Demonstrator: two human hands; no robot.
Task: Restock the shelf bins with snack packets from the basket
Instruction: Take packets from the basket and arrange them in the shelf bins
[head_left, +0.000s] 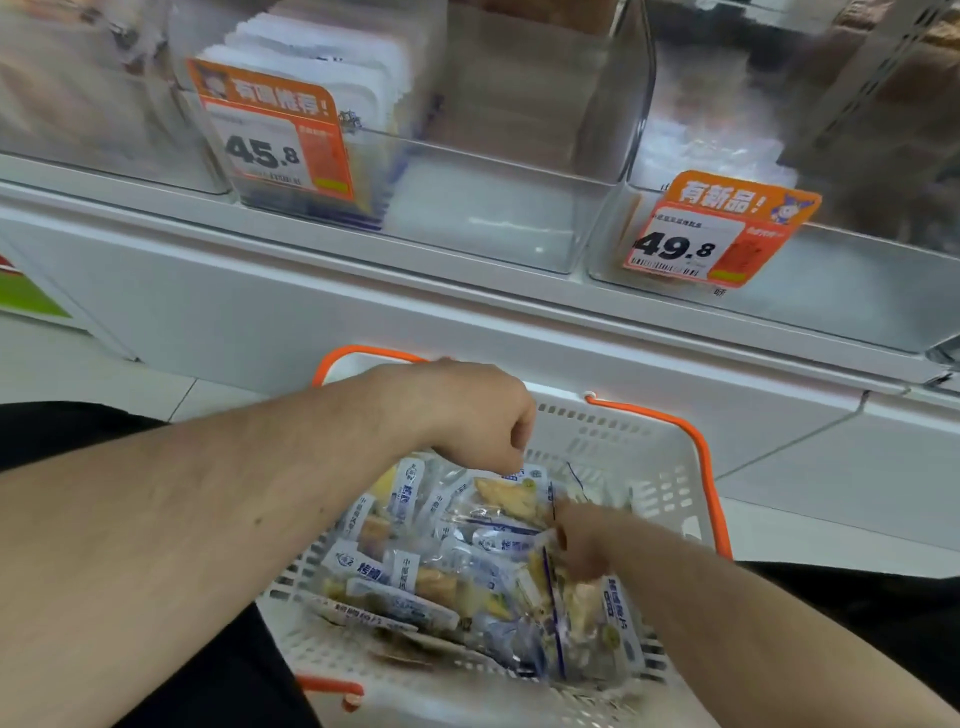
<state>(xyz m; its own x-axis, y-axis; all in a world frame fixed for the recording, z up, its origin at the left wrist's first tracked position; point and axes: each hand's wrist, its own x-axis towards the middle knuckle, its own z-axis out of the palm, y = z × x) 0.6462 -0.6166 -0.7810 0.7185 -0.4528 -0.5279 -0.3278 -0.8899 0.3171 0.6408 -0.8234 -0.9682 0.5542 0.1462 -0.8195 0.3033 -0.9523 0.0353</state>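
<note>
White metal shelf unit (363, 312) spans the frame, front panel plain. On it, a row of clear plastic shelf bins. Middle clear bin (493, 218) holds a stack of white flat packets (322, 78) stood on edge against its left side; the right part of that bin shows bare floor. Right clear bin (857, 291) contents blurred, cannot tell what.

White perforated plastic basket with orange handles (670, 467) sits on the pale tiled floor (831, 493) just below the shelf, between the person's dark-clad legs. Inside it, a loose heap of clear-and-blue snack packets (431, 566) with yellowish contents, piled across most of the basket.

Left hand (467, 415) hangs over the basket's far-left portion, fingers curled downward, fingertips at the top edge of a packet; seems to pinch it, grip partly hidden. Right hand (582, 545) is down in the heap at the right side, fingers curled into the packets, motion-blurred, holding at least 1.

2 orange price tags clipped to bin fronts: left tag (275, 130) reads 45.8, right tag (717, 228) reads 49.8.
</note>
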